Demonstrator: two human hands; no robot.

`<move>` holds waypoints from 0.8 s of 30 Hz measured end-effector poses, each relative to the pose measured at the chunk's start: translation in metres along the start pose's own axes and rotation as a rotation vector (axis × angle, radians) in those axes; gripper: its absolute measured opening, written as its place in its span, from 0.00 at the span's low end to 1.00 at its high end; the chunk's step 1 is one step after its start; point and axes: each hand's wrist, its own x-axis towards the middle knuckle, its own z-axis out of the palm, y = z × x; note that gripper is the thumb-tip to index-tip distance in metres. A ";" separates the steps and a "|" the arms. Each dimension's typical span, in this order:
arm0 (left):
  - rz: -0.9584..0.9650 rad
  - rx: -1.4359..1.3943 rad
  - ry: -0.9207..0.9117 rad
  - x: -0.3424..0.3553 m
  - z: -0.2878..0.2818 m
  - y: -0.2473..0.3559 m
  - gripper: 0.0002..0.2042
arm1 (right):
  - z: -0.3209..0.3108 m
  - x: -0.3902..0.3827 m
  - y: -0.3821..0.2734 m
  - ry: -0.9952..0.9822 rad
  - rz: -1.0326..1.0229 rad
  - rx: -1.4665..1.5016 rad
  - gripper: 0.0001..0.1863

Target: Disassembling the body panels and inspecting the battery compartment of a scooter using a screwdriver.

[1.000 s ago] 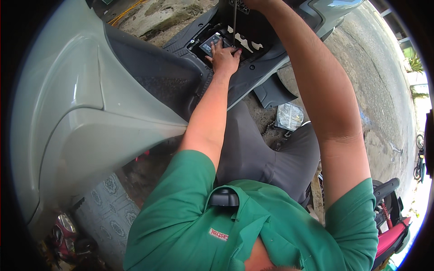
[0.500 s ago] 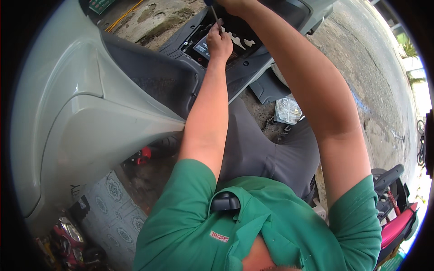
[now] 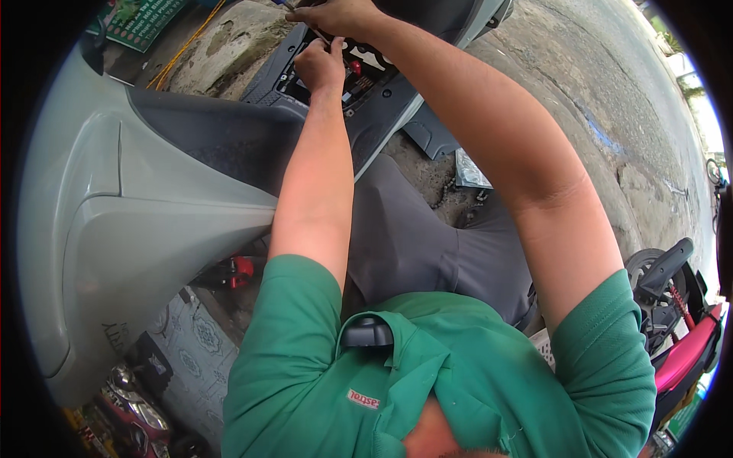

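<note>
At the top of the head view, my right hand (image 3: 340, 17) is closed on a screwdriver with a blue handle (image 3: 282, 3), mostly covered by my fingers. Its thin metal shaft (image 3: 318, 33) slants down toward my left hand (image 3: 321, 65). My left fingers are pinched together around the lower end of the shaft, with the thumb raised; the tip is hidden. Both hands are over an open compartment (image 3: 365, 91) in the dark floorboard of a grey scooter. Inside it a red terminal cover (image 3: 356, 68) and dark parts show, partly hidden by my left hand.
The scooter's pale grey front panel (image 3: 153, 259) fills the left side, touching my left forearm. A dark plastic cover (image 3: 431, 130) and a clear plastic bag (image 3: 471, 169) lie on the ground beyond my legs. Another motorbike with a pink panel (image 3: 687, 355) stands at the right.
Both hands and the compartment have shifted left in the view as the view turned. My right hand has come down closer to my left hand. A red terminal cover now shows.
</note>
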 end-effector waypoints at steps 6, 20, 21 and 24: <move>0.181 -0.095 0.140 -0.005 0.023 0.004 0.10 | 0.017 0.023 0.042 0.192 -0.094 0.081 0.18; 0.093 -0.230 -0.004 -0.007 0.028 -0.009 0.10 | 0.011 0.018 0.054 0.124 0.020 0.221 0.21; 0.097 -0.230 -0.008 -0.006 0.032 -0.012 0.10 | 0.013 0.022 0.057 0.124 0.011 0.283 0.22; 0.245 -0.302 0.241 0.003 0.042 -0.011 0.10 | 0.018 0.038 0.065 0.224 -0.129 0.241 0.21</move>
